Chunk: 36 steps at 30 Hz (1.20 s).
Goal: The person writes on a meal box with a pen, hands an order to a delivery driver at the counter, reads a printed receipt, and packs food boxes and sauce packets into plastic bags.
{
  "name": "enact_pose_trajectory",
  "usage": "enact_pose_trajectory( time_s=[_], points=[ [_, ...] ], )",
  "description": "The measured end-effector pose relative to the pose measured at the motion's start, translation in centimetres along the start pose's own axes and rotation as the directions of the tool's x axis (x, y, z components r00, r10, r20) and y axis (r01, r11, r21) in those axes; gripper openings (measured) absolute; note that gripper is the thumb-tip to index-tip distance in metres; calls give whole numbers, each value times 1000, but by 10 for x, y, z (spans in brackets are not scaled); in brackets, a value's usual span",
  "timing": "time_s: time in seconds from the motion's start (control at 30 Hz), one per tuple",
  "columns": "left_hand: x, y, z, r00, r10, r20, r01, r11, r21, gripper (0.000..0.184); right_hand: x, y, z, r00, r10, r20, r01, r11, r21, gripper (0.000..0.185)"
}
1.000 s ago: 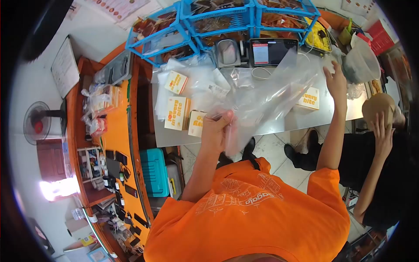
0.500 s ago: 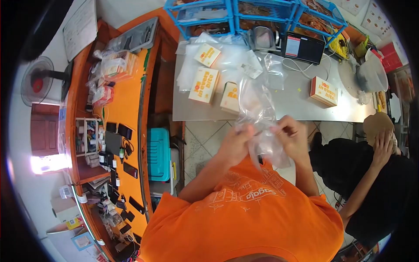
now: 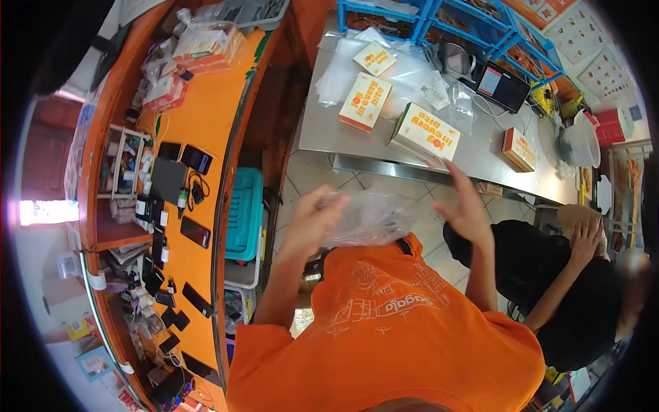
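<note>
My left hand (image 3: 314,218) is closed on the edge of a clear plastic bag (image 3: 374,218), which hangs loosely in front of my orange shirt. My right hand (image 3: 468,209) is off the bag, fingers apart, just below the near edge of the steel table (image 3: 319,137). Closest to its fingertips is a white food box (image 3: 427,134) with orange and yellow lettering, lying at that edge. Two similar boxes stand farther left, a larger box (image 3: 366,101) and a smaller box (image 3: 375,58). Another lettered box (image 3: 519,150) sits to the right.
Flat clear bags (image 3: 336,75) lie under the boxes. Blue baskets (image 3: 439,31) and a tablet (image 3: 502,87) stand behind. At left is an orange counter (image 3: 199,275) with several phones. On the right sits a person in black (image 3: 583,302), hand on a brown item.
My right hand has let go of the bag and moved away to the right. My left hand has carried the bag left and lower. The view has turned, shifting the table rightward.
</note>
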<state>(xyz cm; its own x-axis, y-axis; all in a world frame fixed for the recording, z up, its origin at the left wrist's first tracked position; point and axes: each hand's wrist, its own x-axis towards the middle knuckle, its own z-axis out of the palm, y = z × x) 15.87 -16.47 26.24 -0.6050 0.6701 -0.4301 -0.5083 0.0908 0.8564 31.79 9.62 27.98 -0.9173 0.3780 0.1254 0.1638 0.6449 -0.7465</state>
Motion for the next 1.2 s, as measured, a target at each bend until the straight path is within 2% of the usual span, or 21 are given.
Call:
enact_pose_trajectory(
  time_s=[0.03,0.13,0.17,0.23,0.3,0.4,0.47,0.53,0.57,0.6,0.63,0.67,0.7,0.73,0.8,0.83,0.87,0.97,1.03,1.13,1.2],
  points=[
    [-2,2,8,999,-25,40,17,983,184,15,8,-30,24,990,-105,93,97,992,84,60],
    [-5,8,18,926,222,306,-268,956,117,28,20,-31,108,928,-282,244,273,960,68,60],
    [-13,16,11,944,236,229,-309,875,373,30,27,-26,114,938,-124,324,140,990,-29,56],
    [-31,36,-15,941,328,84,-262,549,794,36,51,-14,114,880,206,428,-102,962,-252,49],
    [-16,6,-57,935,342,-90,46,137,990,25,71,-3,107,961,108,253,-9,932,-364,41],
    [14,22,-172,869,492,-54,293,-424,857,19,135,-24,76,994,-86,-62,45,868,-494,37],
    [-33,122,-147,513,815,-267,518,-46,854,18,163,-109,7,957,-232,-173,132,881,-454,45],
    [-72,162,-119,-195,976,-94,-3,96,995,24,155,-142,-3,875,-411,-255,294,870,-395,39],
    [-72,148,-131,-305,941,-147,-251,70,965,25,145,-141,15,855,-466,-225,367,853,-370,32],
    [-55,107,-173,-178,920,-350,-480,230,847,27,134,-135,38,830,-520,-201,440,832,-337,26],
    [-18,52,-235,249,781,-573,-710,550,440,29,135,-124,59,778,-596,-196,527,790,-312,22],
    [12,-20,-280,637,538,-552,-694,713,-105,31,158,-51,119,954,-139,265,280,731,-622,20],
    [24,-91,-302,869,303,-391,-480,711,-514,33,133,24,145,911,-163,378,349,793,-500,23],
    [17,-142,-300,949,159,-271,-303,693,-655,34,100,34,151,888,-168,428,285,931,-226,30],
    [-42,-122,-191,899,-243,-363,-97,699,-709,36,48,45,147,642,254,724,-248,962,-118,38],
    [-62,-151,-198,928,-209,-308,-81,693,-716,34,20,42,148,519,246,819,-667,716,207,32],
    [-76,-172,-212,956,-158,-249,-73,690,-720,33,3,37,145,439,157,884,-889,220,403,28],
    [-130,-192,-233,998,59,-2,-40,670,-741,30,-35,7,123,402,-76,913,-848,-405,340,22],
    [-158,-181,-229,990,59,126,38,759,-650,32,-43,4,107,498,-559,663,-837,-511,197,22],
    [-188,-113,-201,836,-133,532,351,875,-334,41,-30,-25,53,465,-616,636,-868,-458,191,22],
    [-182,-56,-186,626,-185,758,379,921,-88,41,-15,-25,36,346,-532,773,-931,-91,354,24]
  ],
)
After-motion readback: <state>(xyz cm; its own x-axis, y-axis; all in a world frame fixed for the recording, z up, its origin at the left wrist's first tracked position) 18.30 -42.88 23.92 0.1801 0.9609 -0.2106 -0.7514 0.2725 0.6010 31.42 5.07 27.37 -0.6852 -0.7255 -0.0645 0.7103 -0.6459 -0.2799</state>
